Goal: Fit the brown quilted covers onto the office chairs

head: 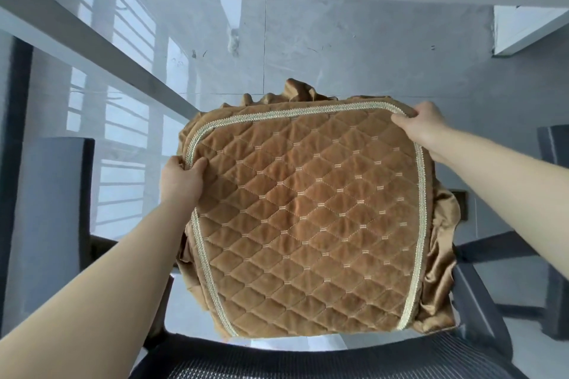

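While held above the chair (pixel 480 311), brown quilted cover (pixel 308 218), left hand (pixel 181 181) pinching its edge, right hand (pixel 421 126) gripping far corner

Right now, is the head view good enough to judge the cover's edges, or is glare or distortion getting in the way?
Head view: the brown quilted cover is sharp and evenly lit, its braid trim crisp; the glossy floor mirrors bright window bars at left, clear of the cover; wide-angle stretch enlarges the forearms at the corners; the left hand and right hand show slight softness only.
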`<state>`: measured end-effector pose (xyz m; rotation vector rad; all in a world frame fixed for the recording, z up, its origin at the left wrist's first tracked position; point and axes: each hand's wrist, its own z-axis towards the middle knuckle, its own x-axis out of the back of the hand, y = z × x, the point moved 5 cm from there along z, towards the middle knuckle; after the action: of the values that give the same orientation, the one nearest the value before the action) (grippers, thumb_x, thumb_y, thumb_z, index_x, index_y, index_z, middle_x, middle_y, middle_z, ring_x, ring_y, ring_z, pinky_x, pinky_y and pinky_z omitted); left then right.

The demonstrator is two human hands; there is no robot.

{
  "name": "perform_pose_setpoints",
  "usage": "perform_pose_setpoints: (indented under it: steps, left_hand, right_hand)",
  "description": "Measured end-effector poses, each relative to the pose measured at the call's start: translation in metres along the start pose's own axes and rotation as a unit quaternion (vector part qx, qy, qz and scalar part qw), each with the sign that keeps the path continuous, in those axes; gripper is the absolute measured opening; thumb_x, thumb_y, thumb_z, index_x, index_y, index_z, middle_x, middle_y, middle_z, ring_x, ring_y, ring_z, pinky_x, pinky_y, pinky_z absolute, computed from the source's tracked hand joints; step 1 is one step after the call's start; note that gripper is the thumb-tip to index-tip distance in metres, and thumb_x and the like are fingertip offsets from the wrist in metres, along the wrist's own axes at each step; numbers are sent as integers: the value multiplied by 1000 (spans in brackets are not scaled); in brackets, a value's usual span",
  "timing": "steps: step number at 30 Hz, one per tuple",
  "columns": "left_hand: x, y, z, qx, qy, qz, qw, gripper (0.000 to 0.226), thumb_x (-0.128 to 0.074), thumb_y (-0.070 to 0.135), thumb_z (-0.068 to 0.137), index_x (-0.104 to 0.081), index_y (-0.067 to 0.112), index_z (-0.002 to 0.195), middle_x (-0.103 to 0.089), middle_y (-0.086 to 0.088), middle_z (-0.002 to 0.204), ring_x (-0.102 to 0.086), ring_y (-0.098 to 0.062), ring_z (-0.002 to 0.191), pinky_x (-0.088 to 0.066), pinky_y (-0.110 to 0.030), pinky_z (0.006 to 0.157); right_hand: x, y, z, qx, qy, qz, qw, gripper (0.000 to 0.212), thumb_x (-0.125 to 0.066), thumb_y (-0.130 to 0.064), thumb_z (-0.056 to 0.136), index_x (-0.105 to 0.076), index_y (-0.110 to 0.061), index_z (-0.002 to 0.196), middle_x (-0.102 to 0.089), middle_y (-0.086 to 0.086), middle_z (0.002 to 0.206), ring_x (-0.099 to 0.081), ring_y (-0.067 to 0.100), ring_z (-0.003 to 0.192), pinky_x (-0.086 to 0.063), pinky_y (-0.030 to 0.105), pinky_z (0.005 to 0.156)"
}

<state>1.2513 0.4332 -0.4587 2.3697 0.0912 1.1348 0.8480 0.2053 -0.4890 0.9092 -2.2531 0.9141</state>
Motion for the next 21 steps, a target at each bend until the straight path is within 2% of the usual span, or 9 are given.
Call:
perform_pose_setpoints:
  steps: [3,5,8,10,11,13,15,18,21]
  left_hand:
    - [-5,16,0,-56,4,5,998,28,-61,30,92,-60,7,107,-59,-9,91,-52,-26,85,-40,-34,75]
    - [-6,18,4,-66,-7,2,998,27,-62,30,90,-62,10,107,-65,-12,97,-58,-30,91,-48,-39,83]
    - [-1,5,5,-27,-49,-56,997,40,-70,34,84,-62,20,120,-66,-5,120,-63,-24,109,-50,-46,97]
    - [3,-5,5,5,-66,-70,995,52,-74,43,72,-64,20,117,-67,-6,119,-65,-27,106,-52,-49,95]
    - [4,-6,5,8,-73,-69,995,45,-72,44,68,-68,20,107,-70,-10,111,-67,-30,101,-54,-51,92]
    - [4,-6,5,1,-89,-67,994,21,-73,37,75,-69,21,87,-72,-16,97,-68,-36,95,-54,-54,88]
    - [4,-5,4,1,-101,-77,992,7,-71,27,86,-69,20,86,-71,-17,97,-67,-37,98,-54,-54,90]
    - [3,-7,6,5,-110,-80,991,10,-66,22,91,-68,24,81,-71,-16,97,-67,-38,100,-53,-54,92]
    - [3,-7,7,-4,-101,-63,993,12,-65,23,91,-67,23,79,-71,-18,95,-66,-31,89,-53,-56,90]
  right_hand:
    - [5,-6,-23,8,36,18,999,51,-58,-46,85,-47,-12,122,-54,5,111,-55,30,109,-45,44,96]
    - [4,1,-24,0,41,26,999,43,-55,-39,92,-45,-13,125,-47,3,108,-50,25,106,-41,38,93]
    - [1,11,-26,0,30,28,999,47,-56,-47,90,-50,-16,125,-53,1,112,-52,24,107,-44,37,92]
    - [1,16,-27,-8,15,30,999,49,-58,-54,86,-59,-18,119,-63,5,117,-58,28,108,-49,39,93]
    - [2,17,-30,-16,8,28,999,49,-58,-56,84,-63,-19,114,-66,7,115,-61,30,106,-50,40,92]
    - [1,18,-30,-25,0,19,999,48,-58,-57,84,-65,-18,110,-67,9,112,-62,31,104,-51,40,92]
    - [1,17,-29,-32,-8,17,999,49,-59,-58,84,-65,-18,111,-66,8,111,-61,32,106,-50,40,94]
    - [-1,20,-26,-43,-16,35,998,44,-61,-60,79,-65,-23,103,-68,7,111,-63,31,103,-51,42,94]
    - [-2,25,-25,-41,0,23,999,41,-58,-55,86,-64,-19,105,-65,9,108,-59,30,101,-48,34,86]
